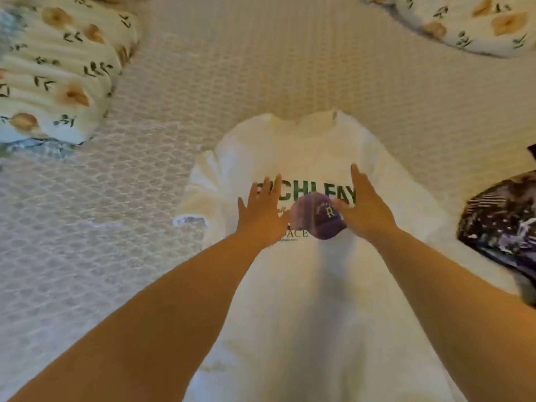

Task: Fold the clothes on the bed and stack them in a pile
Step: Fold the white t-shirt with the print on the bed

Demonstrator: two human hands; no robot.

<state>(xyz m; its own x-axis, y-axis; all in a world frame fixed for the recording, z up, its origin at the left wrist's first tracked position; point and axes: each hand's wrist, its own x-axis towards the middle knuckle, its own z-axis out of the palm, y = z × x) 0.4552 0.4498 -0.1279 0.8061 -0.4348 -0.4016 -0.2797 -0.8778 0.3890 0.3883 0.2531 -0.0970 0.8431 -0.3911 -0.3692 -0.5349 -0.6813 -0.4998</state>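
You look down on a bed (pixel 261 68) covered in a cream, honeycomb-textured spread, under soft warm light. Floral pillows sit at its far corners, one left (pixel 58 71) and one right (pixel 470 21).

Dark garment (pixel 501 224) right; pillow (pixel 55 74) left.

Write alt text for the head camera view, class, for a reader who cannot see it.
Two open hands, left hand and right hand, press flat on a white sweatshirt with green lettering, spread on a bed. A dark patterned garment lies right; floral pillows sit behind.
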